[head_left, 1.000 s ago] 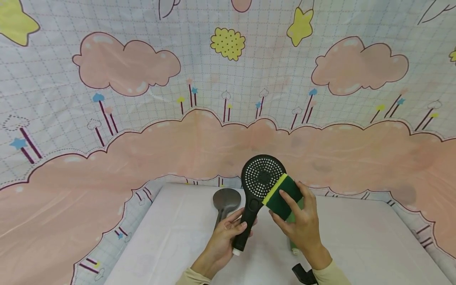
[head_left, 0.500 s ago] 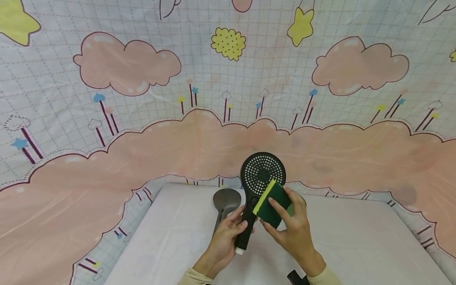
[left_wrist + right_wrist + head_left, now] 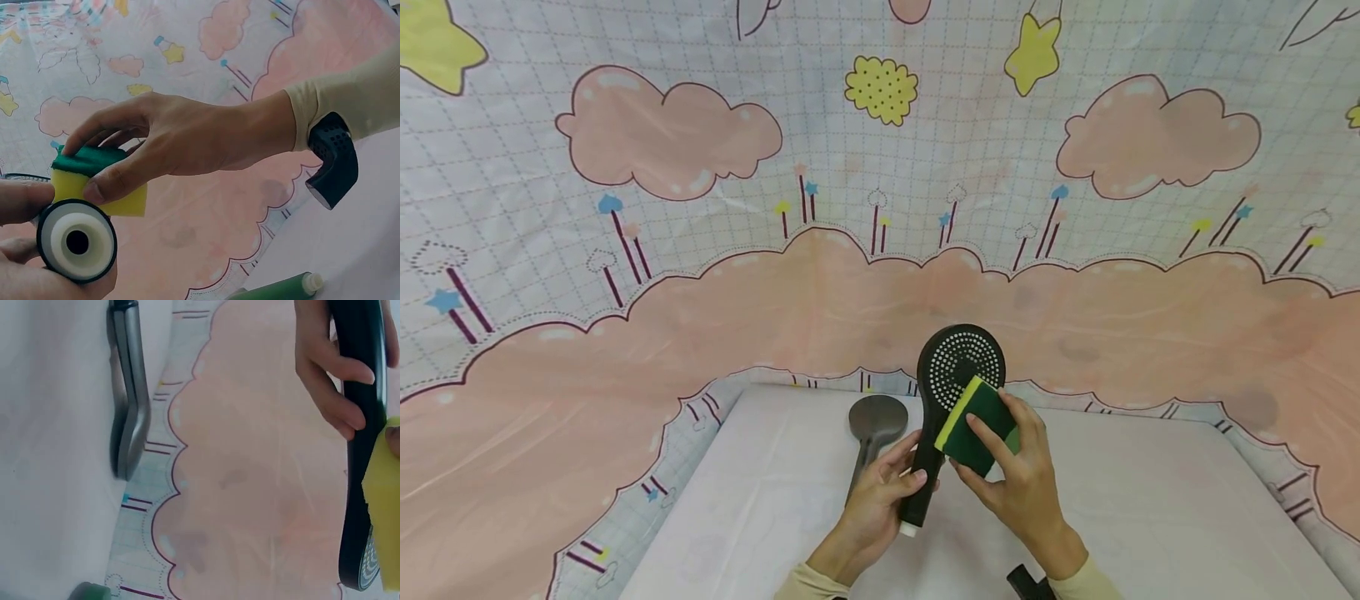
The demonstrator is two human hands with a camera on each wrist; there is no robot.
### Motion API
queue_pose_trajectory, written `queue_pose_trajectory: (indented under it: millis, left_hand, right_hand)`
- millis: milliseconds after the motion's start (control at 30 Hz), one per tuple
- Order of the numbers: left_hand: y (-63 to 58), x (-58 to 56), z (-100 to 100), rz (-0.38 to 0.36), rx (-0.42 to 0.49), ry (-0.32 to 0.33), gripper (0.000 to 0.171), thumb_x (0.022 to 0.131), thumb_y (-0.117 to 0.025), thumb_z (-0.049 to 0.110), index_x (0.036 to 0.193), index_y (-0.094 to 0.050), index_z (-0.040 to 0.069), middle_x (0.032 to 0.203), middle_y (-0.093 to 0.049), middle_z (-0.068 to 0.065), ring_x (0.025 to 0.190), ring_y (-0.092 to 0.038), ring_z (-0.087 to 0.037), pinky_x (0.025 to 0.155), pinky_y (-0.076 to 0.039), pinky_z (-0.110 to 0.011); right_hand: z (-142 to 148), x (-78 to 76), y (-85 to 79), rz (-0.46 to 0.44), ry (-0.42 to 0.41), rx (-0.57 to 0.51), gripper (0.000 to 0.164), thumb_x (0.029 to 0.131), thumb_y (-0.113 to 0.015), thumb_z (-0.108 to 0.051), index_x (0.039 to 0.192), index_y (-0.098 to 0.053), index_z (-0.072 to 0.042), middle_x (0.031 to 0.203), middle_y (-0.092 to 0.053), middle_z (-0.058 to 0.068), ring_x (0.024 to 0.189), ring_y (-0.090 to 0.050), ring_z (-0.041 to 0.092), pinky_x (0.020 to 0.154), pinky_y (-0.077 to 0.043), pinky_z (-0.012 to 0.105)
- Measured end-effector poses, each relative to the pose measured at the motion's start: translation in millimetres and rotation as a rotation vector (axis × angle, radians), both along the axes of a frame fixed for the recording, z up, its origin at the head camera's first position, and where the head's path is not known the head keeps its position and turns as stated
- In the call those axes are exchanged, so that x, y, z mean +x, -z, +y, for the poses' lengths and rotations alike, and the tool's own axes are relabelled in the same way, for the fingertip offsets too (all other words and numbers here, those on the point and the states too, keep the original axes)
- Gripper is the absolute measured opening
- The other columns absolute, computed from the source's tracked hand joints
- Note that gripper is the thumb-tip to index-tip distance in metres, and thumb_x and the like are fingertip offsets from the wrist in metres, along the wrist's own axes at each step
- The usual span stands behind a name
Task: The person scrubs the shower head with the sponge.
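Observation:
My left hand [image 3: 872, 512] grips the handle of a black hand shower head [image 3: 958, 358], held upright with its dotted spray face turned toward the right. My right hand [image 3: 1030, 492] holds a green and yellow sponge [image 3: 996, 408] across the lower part of that face and the neck. Seen from the left wrist, the handle's pale hollow end [image 3: 94, 269] faces the camera, and the thumb lies on the sponge's yellow side [image 3: 130, 203]. From the right wrist, left-hand fingers [image 3: 340, 365] curl round the handle, and the yellow side [image 3: 382, 494] overlaps the spray face.
A grey shower head [image 3: 877, 421] lies on the white table [image 3: 760, 483], behind the left hand. A green tube with a pale cap [image 3: 281, 289] lies on the table, mostly hidden by the right hand in the head view. A black piece [image 3: 1028, 582] shows by the right sleeve.
The sponge has moved down and left from the spray face's right edge to its lower part. The shower head has shifted slightly right and its face has turned more to the right.

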State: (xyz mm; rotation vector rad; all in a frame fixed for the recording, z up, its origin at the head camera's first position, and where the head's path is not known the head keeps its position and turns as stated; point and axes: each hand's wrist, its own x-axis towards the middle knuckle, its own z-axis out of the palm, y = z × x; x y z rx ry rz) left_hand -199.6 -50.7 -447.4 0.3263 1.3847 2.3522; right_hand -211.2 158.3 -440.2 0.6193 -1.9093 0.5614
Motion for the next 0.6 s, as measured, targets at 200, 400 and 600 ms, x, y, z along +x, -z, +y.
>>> queue_pose_trajectory:
  millis: [200,400,600]
  left_hand:
    - [-0.6,0.6,0.1,0.003,0.0,0.027,0.063,0.096,-0.057,0.005,0.153,-0.033,0.009,0.136,-0.046,-0.011,0.124,-0.053,-0.018,0.104,-0.046,-0.031]
    - [0.3,1.3,0.7,-0.012,0.007,0.032,0.062,0.096,-0.057,0.005,0.153,-0.033,0.009,0.136,-0.047,-0.011,0.125,-0.054,-0.019,0.104,-0.046,-0.031]
    - [2.2,0.9,1.7,-0.033,0.025,0.03,0.063,0.096,-0.058,0.007,0.153,-0.033,0.01,0.137,-0.046,-0.012,0.122,-0.055,-0.018,0.1,-0.048,-0.028]
  right_hand:
    - [6.8,-2.9,-4.1,-0.01,0.076,-0.003,0.058,0.091,-0.054,-0.062,0.122,-0.068,-0.016,0.139,-0.049,0.028,0.123,-0.047,0.042,0.116,-0.02,0.014]
    - [7.4,-2.3,-2.1,-0.025,0.097,-0.017,0.058,0.091,-0.054,-0.064,0.122,-0.068,-0.017,0.14,-0.048,0.026,0.124,-0.046,0.042,0.115,-0.019,0.014]
    - [3.5,0.8,2.0,-0.034,0.077,-0.011,0.058,0.091,-0.054,-0.063,0.124,-0.067,-0.018,0.142,-0.047,0.026,0.126,-0.045,0.041,0.116,-0.019,0.014]
